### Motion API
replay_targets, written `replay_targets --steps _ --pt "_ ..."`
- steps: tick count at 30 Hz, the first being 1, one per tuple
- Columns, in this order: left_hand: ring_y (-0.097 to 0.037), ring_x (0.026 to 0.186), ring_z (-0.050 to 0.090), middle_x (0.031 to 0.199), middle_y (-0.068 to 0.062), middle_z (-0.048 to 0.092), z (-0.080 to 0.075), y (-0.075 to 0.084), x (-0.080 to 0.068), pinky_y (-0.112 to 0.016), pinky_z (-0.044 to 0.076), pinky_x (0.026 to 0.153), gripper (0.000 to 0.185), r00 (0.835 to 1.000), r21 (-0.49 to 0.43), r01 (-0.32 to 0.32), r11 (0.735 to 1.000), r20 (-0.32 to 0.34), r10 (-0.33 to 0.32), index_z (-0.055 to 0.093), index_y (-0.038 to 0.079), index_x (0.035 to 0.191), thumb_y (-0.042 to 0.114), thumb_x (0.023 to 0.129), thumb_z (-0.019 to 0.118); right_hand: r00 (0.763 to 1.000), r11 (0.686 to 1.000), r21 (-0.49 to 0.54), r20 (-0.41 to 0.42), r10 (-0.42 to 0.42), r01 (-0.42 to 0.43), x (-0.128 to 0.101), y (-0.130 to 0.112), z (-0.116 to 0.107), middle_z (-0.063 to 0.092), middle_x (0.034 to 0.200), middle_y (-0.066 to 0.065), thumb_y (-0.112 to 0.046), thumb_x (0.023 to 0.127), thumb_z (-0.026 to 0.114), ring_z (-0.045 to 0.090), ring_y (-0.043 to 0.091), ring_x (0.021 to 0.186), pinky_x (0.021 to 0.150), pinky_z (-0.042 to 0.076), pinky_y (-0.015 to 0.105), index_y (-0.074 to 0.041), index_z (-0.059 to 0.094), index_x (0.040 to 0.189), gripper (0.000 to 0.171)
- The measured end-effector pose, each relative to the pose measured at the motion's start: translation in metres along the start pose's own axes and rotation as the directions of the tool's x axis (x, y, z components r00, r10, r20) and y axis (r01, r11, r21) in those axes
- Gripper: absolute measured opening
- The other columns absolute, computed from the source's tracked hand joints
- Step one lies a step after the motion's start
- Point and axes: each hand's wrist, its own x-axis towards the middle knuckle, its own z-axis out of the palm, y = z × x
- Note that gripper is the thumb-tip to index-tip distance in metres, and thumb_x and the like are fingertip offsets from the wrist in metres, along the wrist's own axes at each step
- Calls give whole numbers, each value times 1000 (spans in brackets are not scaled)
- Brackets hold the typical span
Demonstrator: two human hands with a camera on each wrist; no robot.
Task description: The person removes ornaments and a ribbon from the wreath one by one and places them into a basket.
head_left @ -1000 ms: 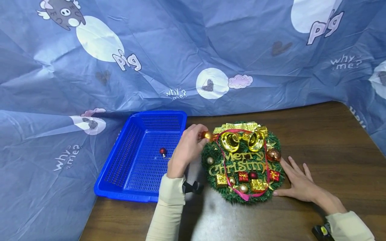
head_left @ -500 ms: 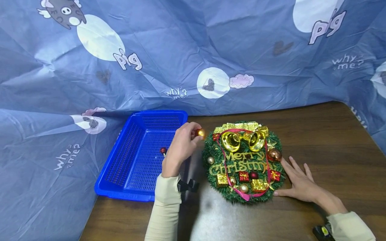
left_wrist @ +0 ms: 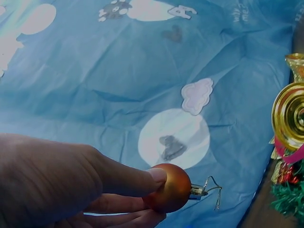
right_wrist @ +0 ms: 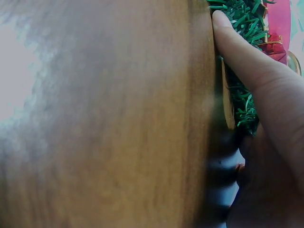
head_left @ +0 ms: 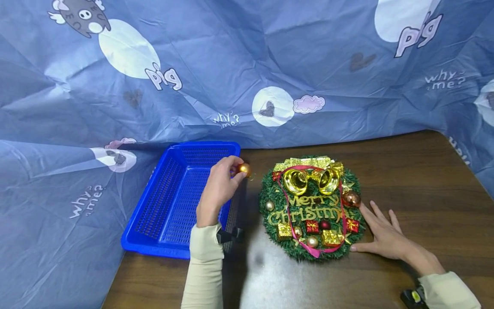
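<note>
My left hand (head_left: pixel 218 185) pinches an orange-gold Christmas bauble (left_wrist: pixel 172 189) between thumb and fingers, close by the right rim of the blue basket (head_left: pixel 154 251). A metal cap with a thin wire loop points right from the bauble in the left wrist view. At the centre right, a green Christmas wreath (head_left: pixel 274 238) lies on the table with gold bells (head_left: pixel 295 182), gift boxes, baubles and gold "Merry Christmas" lettering. Spread along the wreath's right edge, my right hand (head_left: pixel 386 238) rests with straight fingers, its thumb touching the greenery in the right wrist view.
The blue basket stands left of the wreath, its perforated right side partly behind my left hand and forearm. Under everything is a brown wooden table (head_left: pixel 409 171). A blue printed cloth (head_left: pixel 216 64) hangs behind it and along the left.
My left hand has carried the bauble leftward, from the wreath's upper left edge to the basket's right rim. The red bauble seen earlier in the basket is now hidden. My right hand stays put.
</note>
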Motion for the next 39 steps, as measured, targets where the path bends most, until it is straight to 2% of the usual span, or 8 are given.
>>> replay_targets --steps 9,23,39 --pt "-26 96 63 104 -14 65 -10 -10 -1 -38 52 86 23 997 -3 72 997 0 -72 64 2 108 8 86 69 1000 1000 -3 0 -1 1 0 1 1 5 159 21 -67 71 69 -10 38 146 107 -23 61 -12 -6 153 124" --pt "-28 98 64 106 -16 66 -20 -21 -4 -38 54 88 23 995 -58 96 994 -35 -98 63 0 106 7 86 69 1000 1000 11 -4 1 -1 0 -1 -1 6 159 22 -65 70 70 -7 40 146 107 -21 64 -14 -6 153 124" --pt "-30 95 65 103 -18 67 -30 -38 -5 -41 53 87 22 989 -56 129 990 -62 -132 63 -3 105 7 86 68 1000 1000 7 -1 2 -2 1 0 0 5 159 21 -66 70 70 -8 40 146 107 -21 64 -13 -6 154 125"
